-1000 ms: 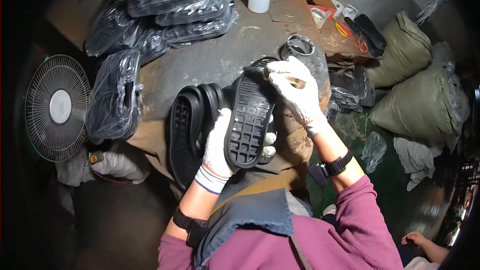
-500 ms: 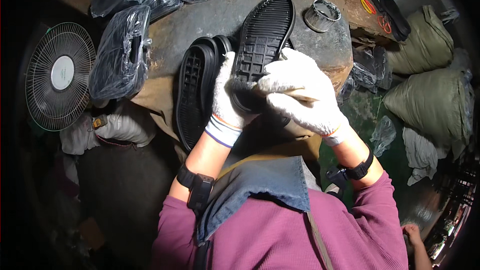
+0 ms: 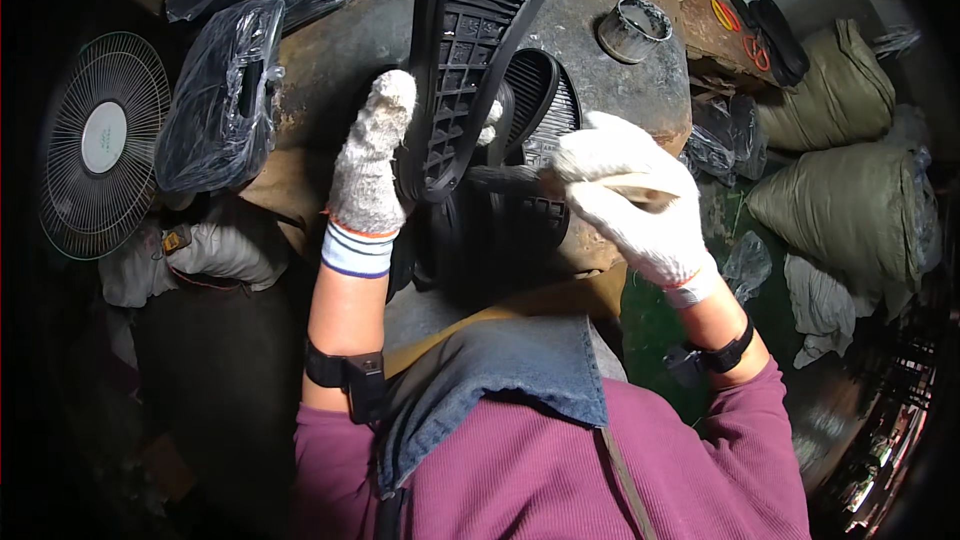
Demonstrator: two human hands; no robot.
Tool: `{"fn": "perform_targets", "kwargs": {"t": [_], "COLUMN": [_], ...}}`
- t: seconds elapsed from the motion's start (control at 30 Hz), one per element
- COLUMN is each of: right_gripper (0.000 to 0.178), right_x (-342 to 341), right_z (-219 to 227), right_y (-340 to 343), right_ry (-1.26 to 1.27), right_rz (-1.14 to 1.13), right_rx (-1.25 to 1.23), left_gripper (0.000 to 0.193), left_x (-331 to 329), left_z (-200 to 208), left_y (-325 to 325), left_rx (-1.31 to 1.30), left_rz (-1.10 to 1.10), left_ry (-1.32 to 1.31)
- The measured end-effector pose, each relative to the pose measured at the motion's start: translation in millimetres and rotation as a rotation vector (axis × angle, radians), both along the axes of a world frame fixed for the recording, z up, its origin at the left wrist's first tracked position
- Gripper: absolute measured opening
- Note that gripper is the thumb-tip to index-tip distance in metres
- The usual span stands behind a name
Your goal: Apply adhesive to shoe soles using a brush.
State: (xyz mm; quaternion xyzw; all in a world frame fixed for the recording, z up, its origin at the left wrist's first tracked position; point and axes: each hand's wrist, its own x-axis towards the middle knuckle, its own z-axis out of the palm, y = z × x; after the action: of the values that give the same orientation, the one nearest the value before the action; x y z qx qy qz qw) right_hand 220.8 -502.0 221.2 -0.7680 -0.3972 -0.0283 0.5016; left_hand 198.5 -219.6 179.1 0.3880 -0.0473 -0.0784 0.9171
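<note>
Sole (image 3: pixel 470 50) tilts at upper centre above the table (image 3: pixel 645 88), the left hand's (image 3: pixel 368 155) grip wrapped behind it; the right hand (image 3: pixel 630 198) pinches a brush (image 3: pixel 548 181) nearby. Steady support and light, even strokes should serve best.

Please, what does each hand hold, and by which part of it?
The left hand holds a sole near its lower end, fingers reaching behind it. The right hand grips what looks like a brush by its handle.
</note>
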Motion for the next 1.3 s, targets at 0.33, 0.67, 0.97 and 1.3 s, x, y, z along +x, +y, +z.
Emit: {"fn": "perform_targets", "kwargs": {"t": [0.33, 0.67, 0.97, 1.3], "right_gripper": [0.022, 0.022, 0.017, 0.034], "right_x": [-5, 40, 83, 60], "right_z": [16, 42, 49, 56], "right_y": [51, 37, 11, 37], "right_ry": [0.658, 0.402, -0.294, -0.794], "right_rz": [0.034, -0.246, -0.399, -0.07], "right_rx": [0.031, 0.093, -0.025, -0.488], "left_gripper": [0.039, 0.051, 0.064, 0.055], "left_x": [-4, -32, -50, -115], "left_z": [-20, -16, 7, 25], "left_y": [6, -8, -26, -7], "left_rx": [0.068, 0.034, 0.017, -0.245], "left_rz": [0.059, 0.042, -0.101, -0.031], "left_ry": [-0.029, 0.098, 0.173, 0.448]}}
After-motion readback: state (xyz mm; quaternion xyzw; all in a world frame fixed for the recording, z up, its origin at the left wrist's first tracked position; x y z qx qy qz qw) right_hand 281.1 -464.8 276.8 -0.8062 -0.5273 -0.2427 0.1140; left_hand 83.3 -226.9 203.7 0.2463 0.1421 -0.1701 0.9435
